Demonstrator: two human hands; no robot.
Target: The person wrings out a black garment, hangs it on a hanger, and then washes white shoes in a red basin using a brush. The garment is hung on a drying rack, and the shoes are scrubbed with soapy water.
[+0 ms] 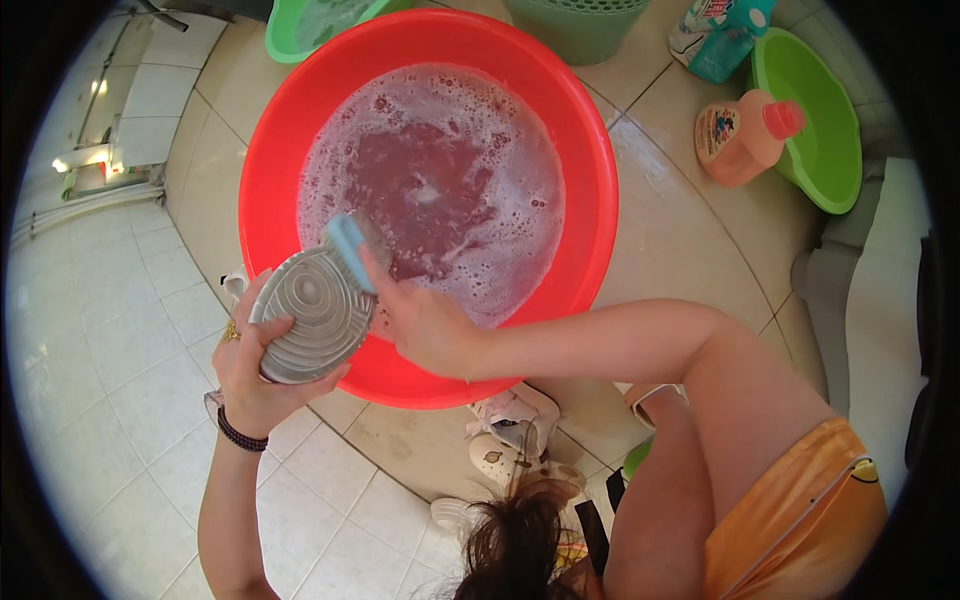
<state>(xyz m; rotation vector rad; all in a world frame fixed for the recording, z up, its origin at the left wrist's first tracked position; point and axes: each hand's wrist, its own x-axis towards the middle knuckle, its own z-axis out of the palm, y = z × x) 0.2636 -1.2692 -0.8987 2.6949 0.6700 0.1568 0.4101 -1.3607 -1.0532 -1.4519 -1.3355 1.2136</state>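
My left hand [255,360] grips a shoe by its sides, with its grey ridged rubber sole [315,315] turned up over the left rim of a red plastic basin [585,150]. A light blue scrub brush [349,244] is held in my right hand [427,322], index finger stretched along its back. The bristles meet the upper right edge of the sole. Sudsy, reddish-looking water [420,187] fills the basin's bottom below both hands. The toe or heel end of the shoe cannot be told apart.
Beyond the basin stand a green tub with suds [281,34] and a pale green basket [577,30]. At right are an orange bottle [739,139], a teal detergent package [724,52] and a green basin [832,135]. Pale shoes [517,412] and a cream clog [491,457] lie near the basin's front.
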